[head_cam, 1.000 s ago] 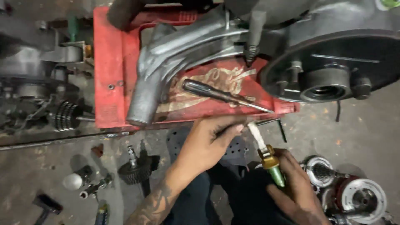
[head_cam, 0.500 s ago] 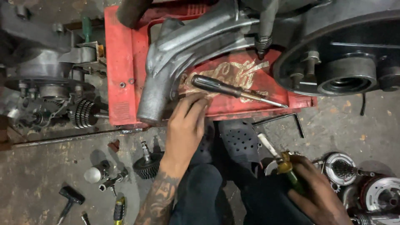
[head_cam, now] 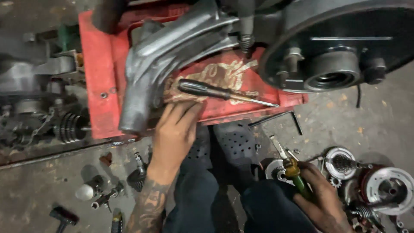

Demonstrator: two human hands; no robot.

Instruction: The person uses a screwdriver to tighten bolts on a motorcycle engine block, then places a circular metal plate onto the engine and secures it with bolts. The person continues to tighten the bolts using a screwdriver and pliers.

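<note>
Now — left hand (head_cam: 174,133) flat on red crate (head_cam: 97,86) | right hand (head_cam: 321,200) gripping green-handled tool (head_cam: 295,174)

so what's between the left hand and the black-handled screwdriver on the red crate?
Head view: nothing. The left hand reaches up to the screwdriver; only a narrow strip of the printed red crate shows between fingertips and handle.

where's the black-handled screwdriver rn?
Head view, centre: the black-handled screwdriver lies on the red crate, tip pointing right, just above the left hand and beside the grey metal casing.

Stained grey concrete floor (head_cam: 34,194), dim light.
</note>
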